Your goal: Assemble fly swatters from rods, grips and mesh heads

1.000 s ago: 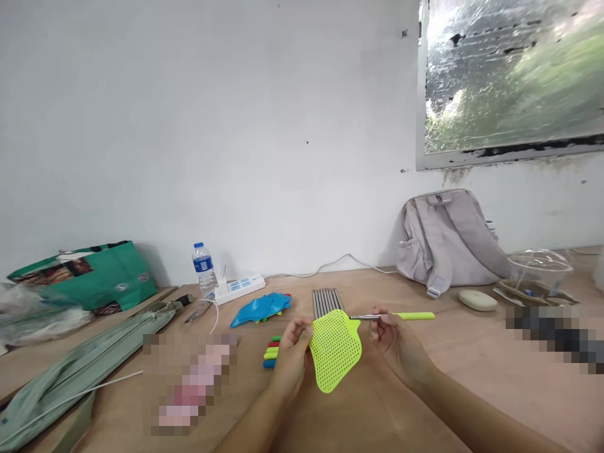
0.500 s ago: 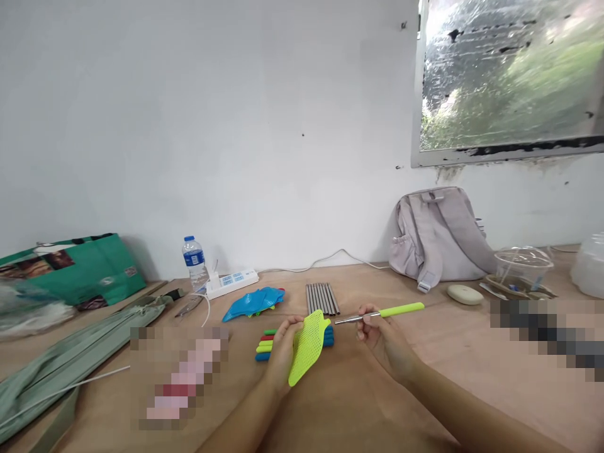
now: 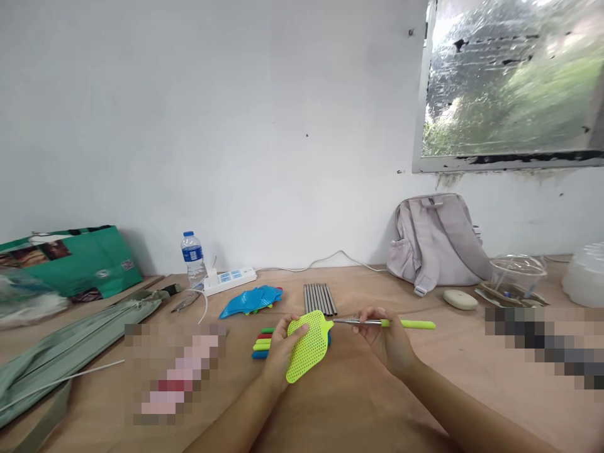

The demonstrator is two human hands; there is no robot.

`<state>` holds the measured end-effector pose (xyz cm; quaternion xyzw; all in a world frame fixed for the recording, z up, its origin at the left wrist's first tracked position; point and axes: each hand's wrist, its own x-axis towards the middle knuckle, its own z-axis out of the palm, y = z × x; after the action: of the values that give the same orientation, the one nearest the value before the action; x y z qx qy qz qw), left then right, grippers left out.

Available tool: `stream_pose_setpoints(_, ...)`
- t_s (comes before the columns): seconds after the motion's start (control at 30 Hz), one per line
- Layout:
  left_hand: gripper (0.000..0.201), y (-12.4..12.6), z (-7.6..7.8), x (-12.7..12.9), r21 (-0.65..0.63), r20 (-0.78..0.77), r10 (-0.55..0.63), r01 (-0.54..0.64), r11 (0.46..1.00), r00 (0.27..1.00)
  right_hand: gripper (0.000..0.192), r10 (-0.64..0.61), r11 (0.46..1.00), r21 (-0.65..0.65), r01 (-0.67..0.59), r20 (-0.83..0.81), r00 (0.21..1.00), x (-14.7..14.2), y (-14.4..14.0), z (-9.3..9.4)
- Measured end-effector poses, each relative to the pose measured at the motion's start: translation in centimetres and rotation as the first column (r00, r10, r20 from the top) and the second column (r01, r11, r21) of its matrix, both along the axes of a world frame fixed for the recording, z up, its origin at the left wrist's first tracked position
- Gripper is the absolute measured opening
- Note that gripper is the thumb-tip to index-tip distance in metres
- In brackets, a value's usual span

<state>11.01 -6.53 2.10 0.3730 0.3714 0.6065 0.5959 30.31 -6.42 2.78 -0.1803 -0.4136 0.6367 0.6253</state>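
Two bare hands meet over a wooden table. Left hand closes its fingers around the lower left edge of a lime swatter head, a perforated plastic paddle held tilted just above the table. Right hand pinches a thin metal rod between thumb and fingertips; the rod's left end meets the neck of the swatter head, and its right end carries a lime grip that points right. Behind the left hand lie coloured handles in green, red, yellow and blue, side by side on the table. Farther back sit a row of grey rods and a pile of blue heads. Against the wall stand a bottle, a power strip and a backpack; a green bag lies at far left.
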Motion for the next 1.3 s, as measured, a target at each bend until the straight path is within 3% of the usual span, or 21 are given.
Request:
stream_pose_setpoints(0.3,0.050,-0.06,0.04,-0.11,-0.042,-0.010,0.000,-0.001,0.999,1.000,0.022,0.008,1.000,0.007,-0.008,-0.006,1.000,-0.10,-0.17,0.12)
stream_pose_setpoints(0.73,0.048,0.29,0.20,-0.60,-0.003,-0.046,0.036,-0.037,0.999,0.998,0.021,0.045,0.999,-0.010,-0.045,-0.001,0.999,-0.13,0.00,-0.19)
stream_pose_setpoints(1.03,0.048,0.25,0.51,-0.64,-0.020,-0.078,0.052,-0.054,0.998,0.996,0.019,0.082,0.993,-0.087,-0.083,-0.011,0.997,-0.32,0.37,-0.49)
stream_pose_setpoints(1.3,0.046,0.53,0.19,-0.95,0.033,-0.171,0.015,-0.009,0.999,0.985,0.017,0.099,0.995,-0.022,-0.099,-0.003,0.995,0.04,0.73,-0.84)
